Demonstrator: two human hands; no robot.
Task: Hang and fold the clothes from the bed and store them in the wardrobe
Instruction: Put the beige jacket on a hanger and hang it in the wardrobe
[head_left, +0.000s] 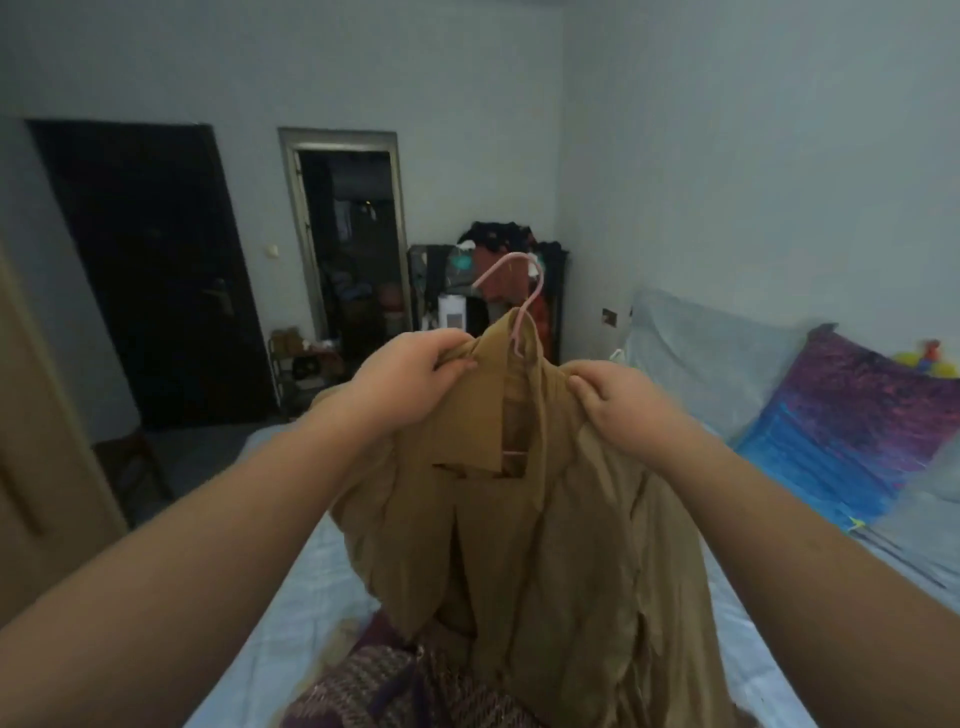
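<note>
so both hands are up over the bed (291, 597), left hand (410, 366) and right hand (618, 402) each with a pinching grip on a shoulder of the tan shirt (519, 519), which hangs on a pink hanger (524, 291) above a purple knit (374, 686)

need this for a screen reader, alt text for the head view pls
Two hands hold up a tan shirt on a pink hanger above a light blue bed; the left hand and right hand each pinch a shoulder. A dark door stands behind.
</note>
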